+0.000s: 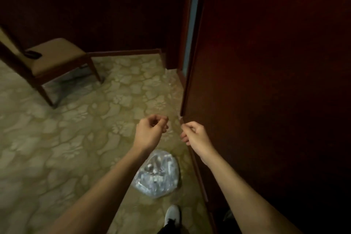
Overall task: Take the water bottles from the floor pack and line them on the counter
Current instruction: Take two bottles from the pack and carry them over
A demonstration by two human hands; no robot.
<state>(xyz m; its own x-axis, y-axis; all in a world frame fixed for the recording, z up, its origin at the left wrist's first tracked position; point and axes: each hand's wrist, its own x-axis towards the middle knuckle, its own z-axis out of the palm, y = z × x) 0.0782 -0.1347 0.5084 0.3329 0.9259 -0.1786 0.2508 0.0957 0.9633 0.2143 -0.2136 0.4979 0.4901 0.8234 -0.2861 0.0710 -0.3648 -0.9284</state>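
The floor pack [157,175] of water bottles lies on the patterned carpet below my forearms, wrapped in crinkled clear plastic. The bottles inside are blurred. Both hands are raised above it, apart from the pack. My left hand [151,132] has its fingers curled, with thumb and fingertips pinched together. My right hand [195,135] pinches a pale scrap of clear plastic film [180,119] next to the edge of the dark wooden panel. A faint sheen of film shows between and above the hands. No counter top is in view.
A dark red wooden panel [266,81] fills the right side, its edge right by my right hand. A wooden chair [55,59] with a tan seat stands at the left. My white shoe [172,214] is just behind the pack. Dark wall panelling closes the back.
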